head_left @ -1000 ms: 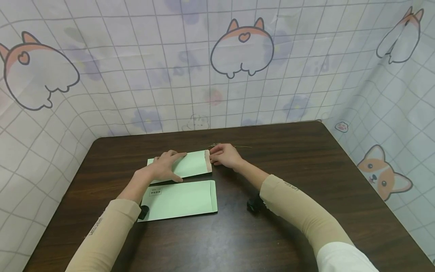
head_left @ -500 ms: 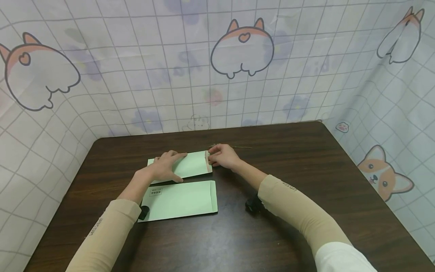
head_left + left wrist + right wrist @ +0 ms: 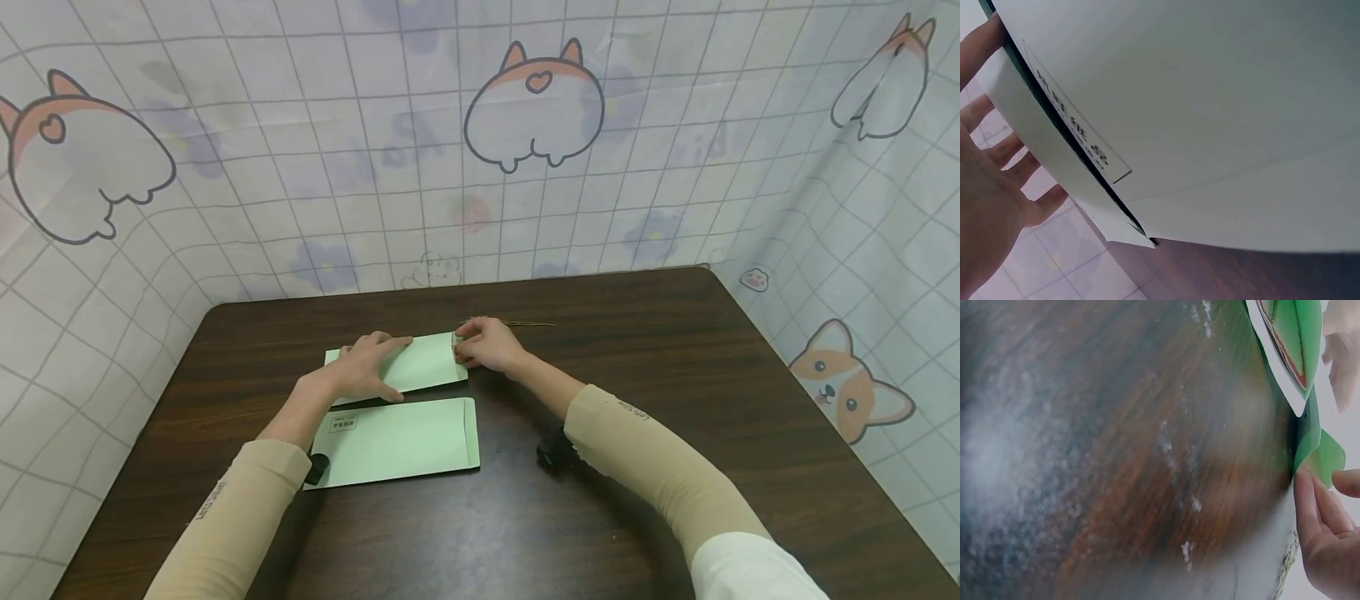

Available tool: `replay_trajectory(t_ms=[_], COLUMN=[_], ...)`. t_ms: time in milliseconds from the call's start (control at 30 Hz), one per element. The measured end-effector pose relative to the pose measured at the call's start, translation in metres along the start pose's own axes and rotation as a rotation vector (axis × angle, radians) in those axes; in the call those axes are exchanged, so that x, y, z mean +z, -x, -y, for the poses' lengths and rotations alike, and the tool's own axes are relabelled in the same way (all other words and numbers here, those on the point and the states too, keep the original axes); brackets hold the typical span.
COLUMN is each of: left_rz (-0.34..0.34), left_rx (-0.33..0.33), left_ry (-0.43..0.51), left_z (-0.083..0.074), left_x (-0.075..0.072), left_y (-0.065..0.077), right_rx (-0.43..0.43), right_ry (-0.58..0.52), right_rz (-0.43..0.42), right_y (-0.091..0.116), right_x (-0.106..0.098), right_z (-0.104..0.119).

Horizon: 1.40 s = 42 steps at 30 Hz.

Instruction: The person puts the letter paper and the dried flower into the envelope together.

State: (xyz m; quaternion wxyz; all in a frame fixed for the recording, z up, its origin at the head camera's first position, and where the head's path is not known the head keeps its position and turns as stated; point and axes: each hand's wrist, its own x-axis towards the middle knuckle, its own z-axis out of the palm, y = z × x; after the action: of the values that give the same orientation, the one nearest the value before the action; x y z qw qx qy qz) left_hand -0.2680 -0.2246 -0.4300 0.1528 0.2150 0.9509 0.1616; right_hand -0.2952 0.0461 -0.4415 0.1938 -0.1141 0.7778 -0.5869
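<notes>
Two pale green paper envelopes lie one behind the other. My left hand [image 3: 363, 367] rests spread on the far envelope [image 3: 423, 358], thumb toward the near envelope [image 3: 397, 442], which has a small printed box at its left. In the left wrist view, separated fingers of my left hand [image 3: 988, 187] lie behind the envelope's printed end. My right hand [image 3: 491, 343] is at the far envelope's right end, fingertips at its mouth. In the right wrist view, my right hand [image 3: 1329, 544] has extended fingers and a separate thumb around the curved green flap [image 3: 1325, 459].
A thin dry stalk [image 3: 531, 323] lies on the dark wooden table [image 3: 637, 350] behind my right hand. A patterned wall cloth [image 3: 420, 192] hangs at the back and sides. Black wrist cameras [image 3: 555, 450] hang below both wrists.
My right hand has slid slightly left over the far envelope's end. The beige strip seen there earlier has gone from sight, leaving a green edge. The left hand stays put.
</notes>
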Motion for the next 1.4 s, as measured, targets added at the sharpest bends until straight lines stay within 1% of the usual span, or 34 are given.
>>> replay_trajectory(t_ms=[333,533,833,967,1100,1233,1400], left_rz=[0.004,0.005,0.008,0.005,0.004,0.01,0.01], left_rx=[0.0,-0.005,-0.016,-0.016,-0.009,-0.006,-0.002], left_ry=[0.005,0.002,0.009,0.007,0.008,0.002,-0.013], left_z=[0.0,0.0,0.0,-0.001,-0.001,0.0,0.001], left_x=[-0.001,-0.001,0.0,0.0,0.0,0.0,0.001], left_y=[0.001,0.0,0.0,0.001,0.001,0.0,-0.001], right_rx=[0.006,-0.006,-0.009,-0.016,-0.022,-0.022,-0.015], right_ry=[0.013,0.033,-0.017,0.009,0.075,0.137,0.193], right_rz=[0.019,0.047,0.104,0.123,0.131,0.132,0.112], right_y=[0.001,0.001,0.001,0.004,0.007,0.012,0.016], right_x=[0.0,0.0,-0.006,-0.014,-0.027,-0.043,-0.062], right_z=[0.003,0.004,-0.002,-0.004,-0.007,-0.011,-0.017])
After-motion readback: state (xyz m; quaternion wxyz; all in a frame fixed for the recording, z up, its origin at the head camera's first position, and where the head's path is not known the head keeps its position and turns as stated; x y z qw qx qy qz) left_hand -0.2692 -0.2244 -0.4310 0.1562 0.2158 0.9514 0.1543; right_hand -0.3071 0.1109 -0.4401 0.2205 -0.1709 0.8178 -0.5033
